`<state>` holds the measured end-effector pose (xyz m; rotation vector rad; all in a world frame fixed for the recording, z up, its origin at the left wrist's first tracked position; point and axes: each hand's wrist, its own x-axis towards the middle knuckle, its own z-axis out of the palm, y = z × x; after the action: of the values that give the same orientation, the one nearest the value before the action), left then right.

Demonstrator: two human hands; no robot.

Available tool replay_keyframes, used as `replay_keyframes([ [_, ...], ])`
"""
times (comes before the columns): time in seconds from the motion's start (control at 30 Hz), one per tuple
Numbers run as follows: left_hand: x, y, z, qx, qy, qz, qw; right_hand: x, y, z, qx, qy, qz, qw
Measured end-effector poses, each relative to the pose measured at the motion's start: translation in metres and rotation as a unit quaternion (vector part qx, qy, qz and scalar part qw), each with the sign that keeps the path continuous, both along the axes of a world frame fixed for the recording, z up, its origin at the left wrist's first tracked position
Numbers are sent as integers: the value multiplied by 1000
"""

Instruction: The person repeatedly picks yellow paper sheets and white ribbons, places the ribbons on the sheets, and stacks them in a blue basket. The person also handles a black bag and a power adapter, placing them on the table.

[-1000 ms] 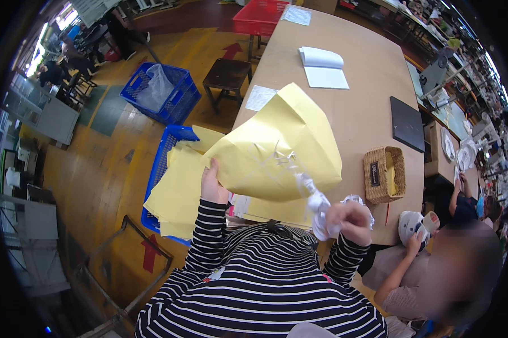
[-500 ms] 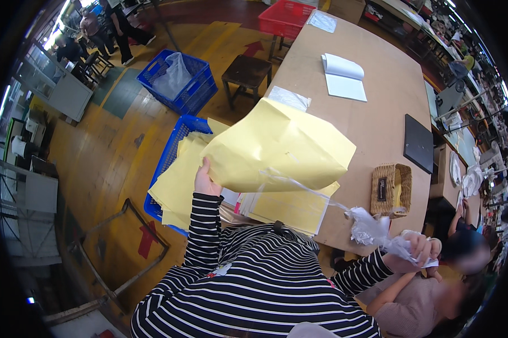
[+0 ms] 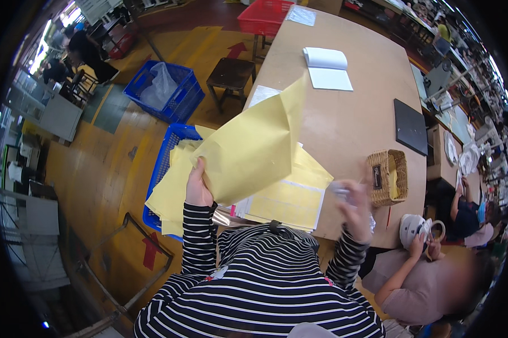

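My left hand [image 3: 199, 188] is closed on the edge of a large yellow paper sheet [image 3: 251, 143], which it holds up and tilted. Beneath that sheet, at the near table edge, lies a pile of yellow sheets [image 3: 288, 203] with white ones among them. Motion smears my right hand [image 3: 355, 208], raised between the pile and a wicker basket [image 3: 387, 194]. Whitish film-like bits show around its fingers, but its grip is unclear. To the left, more yellow sheets [image 3: 166, 194] lie over a blue crate [image 3: 165, 155].
On the brown table [image 3: 350, 124] are an open notebook [image 3: 328, 69] and a black flat panel [image 3: 410, 127]. A seated co-worker [image 3: 412, 281] is close on the right, holding a white item. Beyond the left side stand a stool [image 3: 231, 74], another blue crate [image 3: 164, 93] and a red crate [image 3: 263, 17].
My right hand has come in from the far right toward the pile. The large crumpled bundle of white plastic no longer shows in it. The held yellow sheet has turned more upright.
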<state>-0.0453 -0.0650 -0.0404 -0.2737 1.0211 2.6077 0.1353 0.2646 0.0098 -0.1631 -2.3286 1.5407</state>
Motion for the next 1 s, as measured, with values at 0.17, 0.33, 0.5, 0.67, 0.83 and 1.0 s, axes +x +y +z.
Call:
replay_keyframes([
  [0.17, 11, 11, 19, -23, 13, -38, 999, -78, -58, -32, 218, -24, 6, 976],
  [0.33, 22, 7, 31, -6, -20, -19, 1000, -94, -77, -49, 259, 51, -13, 964],
  [0.5, 31, 5, 39, 55, -33, -35, 997, -99, -82, -49, 254, 52, -10, 966],
  [0.67, 27, 1, 36, -16, -14, 18, 1000, -95, -75, -52, 215, 37, -25, 976],
  [0.83, 12, -48, 30, -96, 43, 47, 993, -61, -26, -66, -18, 4, -149, 989],
  [1.0, 5, -113, 14, -453, 132, 139, 871, 6, 56, -111, 21, 62, -333, 941],
])
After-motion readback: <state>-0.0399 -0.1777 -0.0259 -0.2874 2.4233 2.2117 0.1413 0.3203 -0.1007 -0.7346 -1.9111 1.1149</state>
